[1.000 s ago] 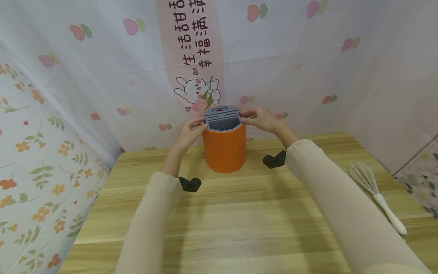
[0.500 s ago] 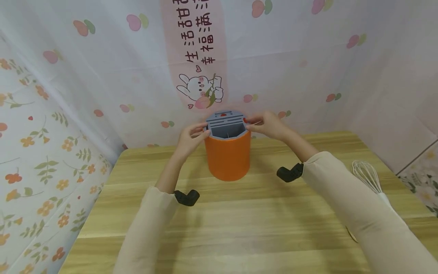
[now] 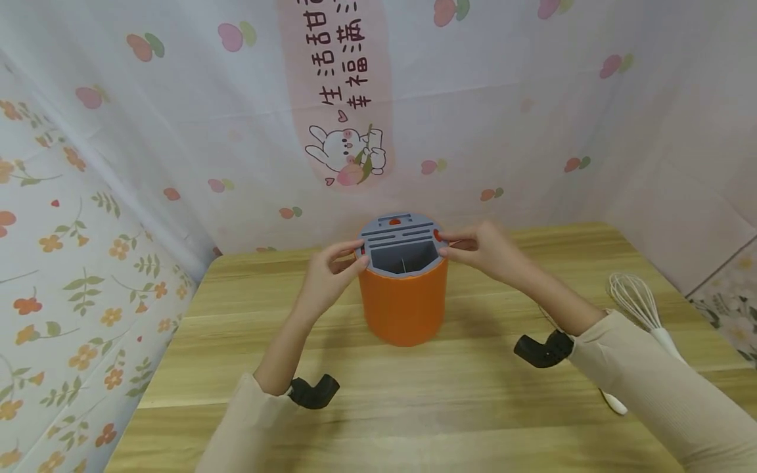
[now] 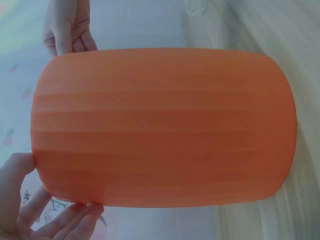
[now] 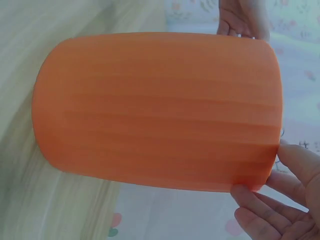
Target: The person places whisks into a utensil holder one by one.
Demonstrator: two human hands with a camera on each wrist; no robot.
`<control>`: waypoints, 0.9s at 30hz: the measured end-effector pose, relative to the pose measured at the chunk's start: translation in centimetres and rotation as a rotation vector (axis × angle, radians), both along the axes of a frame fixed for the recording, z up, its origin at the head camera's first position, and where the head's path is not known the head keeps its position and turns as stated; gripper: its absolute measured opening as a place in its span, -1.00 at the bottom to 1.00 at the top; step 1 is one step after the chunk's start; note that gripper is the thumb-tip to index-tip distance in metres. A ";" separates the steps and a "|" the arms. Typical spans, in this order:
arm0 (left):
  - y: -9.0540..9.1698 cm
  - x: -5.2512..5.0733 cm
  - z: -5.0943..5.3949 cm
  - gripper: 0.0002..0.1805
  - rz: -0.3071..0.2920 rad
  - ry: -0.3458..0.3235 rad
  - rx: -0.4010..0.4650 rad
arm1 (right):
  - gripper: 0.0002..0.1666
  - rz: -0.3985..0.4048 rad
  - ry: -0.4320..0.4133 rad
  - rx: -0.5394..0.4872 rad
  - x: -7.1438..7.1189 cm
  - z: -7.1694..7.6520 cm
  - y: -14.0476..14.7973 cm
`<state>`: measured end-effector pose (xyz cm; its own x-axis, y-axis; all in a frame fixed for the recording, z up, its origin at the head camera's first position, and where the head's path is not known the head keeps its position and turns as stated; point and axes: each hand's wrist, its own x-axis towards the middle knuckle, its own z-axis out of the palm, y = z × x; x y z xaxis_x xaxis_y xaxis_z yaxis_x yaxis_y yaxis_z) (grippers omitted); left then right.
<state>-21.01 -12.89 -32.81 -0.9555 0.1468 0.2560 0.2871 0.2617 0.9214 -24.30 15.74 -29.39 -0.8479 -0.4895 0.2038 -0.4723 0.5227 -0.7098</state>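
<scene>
Between my hands stands an upright orange knife block (image 3: pixel 405 309) with a grey slotted top (image 3: pixel 402 236) and a divided open compartment at its front. My left hand (image 3: pixel 330 274) grips the top rim on the left side, thumb and fingers on the edge. Opposite it, my right hand (image 3: pixel 487 253) pinches the rim on the right. Both wrist views are mostly filled by the ribbed orange wall (image 4: pixel 165 125), with fingertips (image 5: pixel 245 192) against its upper end. Whether the base touches the table, I cannot tell.
At the right of the wooden table (image 3: pixel 426 407) lies a whisk (image 3: pixel 635 299), its handle partly behind the right sleeve. Under the right forearm, the white end of another utensil (image 3: pixel 614 402) shows. A patterned curtain (image 3: pixel 491 125) hangs behind the table.
Both hands have brought the knife block away from the curtain, nearer to me and slightly to the right. Their hold on the rim looks the same.
</scene>
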 end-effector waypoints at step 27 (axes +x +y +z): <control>0.9 7.4 0.1 -0.61 -0.052 -0.021 -0.013 | -0.51 -0.121 0.118 0.015 9.6 -0.7 1.5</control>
<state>-13.59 -12.01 -32.72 -0.9517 0.1993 0.2334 0.2809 0.2590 0.9241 -14.67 17.21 -30.09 -0.8715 -0.3889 0.2987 -0.4847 0.5909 -0.6449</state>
